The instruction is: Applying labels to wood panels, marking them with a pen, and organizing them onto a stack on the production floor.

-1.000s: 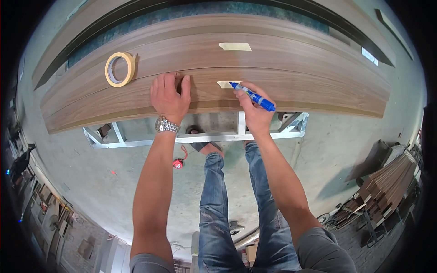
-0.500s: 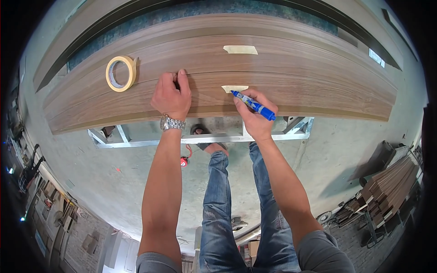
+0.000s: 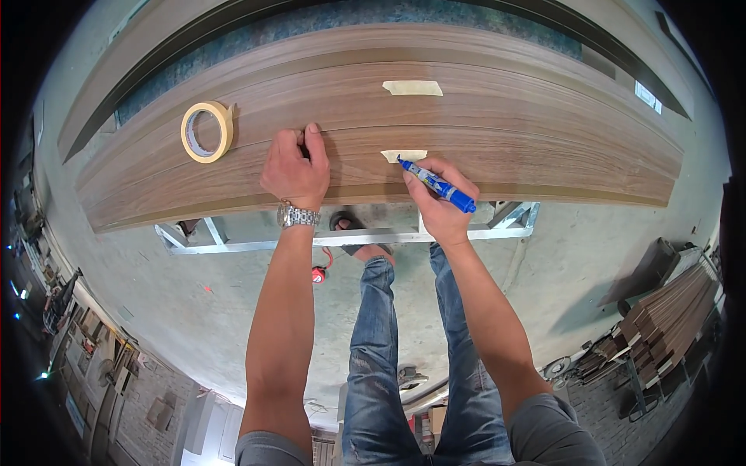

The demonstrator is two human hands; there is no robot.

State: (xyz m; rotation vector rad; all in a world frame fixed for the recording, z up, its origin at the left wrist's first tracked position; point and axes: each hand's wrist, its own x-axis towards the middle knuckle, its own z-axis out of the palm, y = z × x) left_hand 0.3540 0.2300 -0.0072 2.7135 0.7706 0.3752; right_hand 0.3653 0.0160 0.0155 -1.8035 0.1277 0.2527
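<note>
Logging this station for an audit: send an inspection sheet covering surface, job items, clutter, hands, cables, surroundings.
Surface: wood-grain panel, with lengthwise seams; metal frame shows below its near edge.
Job items: blue marker, tip at the lower tape strip; upper tape strip farther away on the panel; tape roll lying at left.
Clutter: red tape measure on the floor.
Hands: right hand grips the marker; left hand is on the panel, fingers curled, contents unclear.
Cables: none made out for sure.
Surroundings: stacked brown boards at right; blurred items at far left.
</note>
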